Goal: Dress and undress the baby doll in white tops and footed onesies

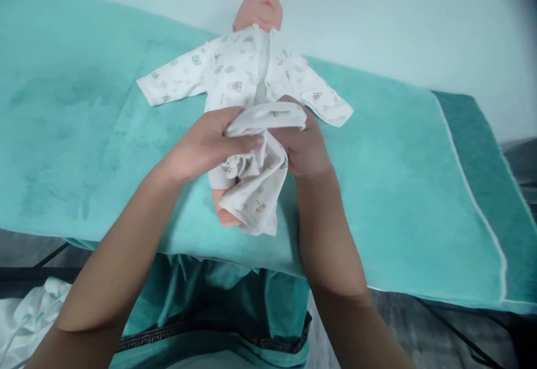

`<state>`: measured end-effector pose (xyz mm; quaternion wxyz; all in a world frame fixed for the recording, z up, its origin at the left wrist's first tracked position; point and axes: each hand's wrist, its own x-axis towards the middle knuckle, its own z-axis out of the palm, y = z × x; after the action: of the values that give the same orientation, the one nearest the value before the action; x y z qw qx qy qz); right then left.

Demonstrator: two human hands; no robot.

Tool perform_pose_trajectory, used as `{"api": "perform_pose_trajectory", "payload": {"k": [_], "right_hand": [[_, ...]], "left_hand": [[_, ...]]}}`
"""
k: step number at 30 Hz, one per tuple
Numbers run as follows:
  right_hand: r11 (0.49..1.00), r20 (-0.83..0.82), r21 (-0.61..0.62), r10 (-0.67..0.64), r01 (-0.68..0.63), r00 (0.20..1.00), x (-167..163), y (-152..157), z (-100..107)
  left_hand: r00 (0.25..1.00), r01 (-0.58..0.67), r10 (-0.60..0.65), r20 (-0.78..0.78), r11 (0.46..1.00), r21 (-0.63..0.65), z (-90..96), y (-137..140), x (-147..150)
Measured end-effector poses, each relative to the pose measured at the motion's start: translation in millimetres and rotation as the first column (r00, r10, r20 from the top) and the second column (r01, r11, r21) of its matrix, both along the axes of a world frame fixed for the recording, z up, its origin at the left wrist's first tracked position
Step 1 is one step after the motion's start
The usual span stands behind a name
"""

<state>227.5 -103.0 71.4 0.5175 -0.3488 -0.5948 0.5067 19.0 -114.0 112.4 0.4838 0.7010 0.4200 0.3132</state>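
Observation:
A baby doll [259, 8] lies face up, wearing a white printed baby shirt [230, 75] with its sleeves spread out. Over the doll's lower body I hold white printed baby pants [266, 181], bunched at the top. My left hand [213, 140] is closed on the left side of their bunched opening, thumb across the cloth. On the opposite side, my right hand [305, 142] grips the band, its fingers partly hidden by fabric. One pant leg hangs loose beside the doll's bare foot [229, 217]. The doll's other foot is hidden.
A turquoise cloth [398, 190] covers the table under the doll, with a darker fold at the right end. A white wall [377, 17] stands behind. Crumpled white printed fabric [36, 313] lies low at the left. Dark metal table legs [457, 330] show below.

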Motion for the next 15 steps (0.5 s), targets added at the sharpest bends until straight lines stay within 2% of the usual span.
{"api": "perform_pose_trajectory", "payload": {"k": [2,5,7,9,11,15], "right_hand": [[0.997,0.089,0.006,0.077,-0.078,0.993,0.1,-2.2,4.6],[0.985,0.209,0.027,0.16,-0.169,0.965,-0.7,-4.3,10.8],[0.982,0.257,0.066,0.156,-0.178,0.954,-2.2,-4.6,14.1],[0.978,0.331,0.097,0.142,-0.183,0.933,-4.2,-5.0,17.4],[0.973,0.42,0.099,0.148,-0.207,0.895,-5.6,-6.4,21.6],[0.966,0.549,0.006,0.212,-0.257,0.809,-6.8,-12.9,33.7]], "left_hand": [[0.991,-0.127,0.124,0.052,0.991,0.046,-5.9,-1.7,3.8],[0.97,-0.236,0.233,0.062,0.971,0.046,-11.8,-15.3,8.4],[0.956,-0.288,0.288,0.051,0.958,-0.003,-10.8,-34.0,9.1],[0.93,-0.347,0.356,0.087,0.932,-0.107,-6.9,-58.7,8.7],[0.883,-0.389,0.443,0.158,0.877,-0.282,-2.0,-85.8,9.0],[0.719,-0.368,0.643,0.263,0.674,-0.641,5.3,-133.8,15.6]]}}
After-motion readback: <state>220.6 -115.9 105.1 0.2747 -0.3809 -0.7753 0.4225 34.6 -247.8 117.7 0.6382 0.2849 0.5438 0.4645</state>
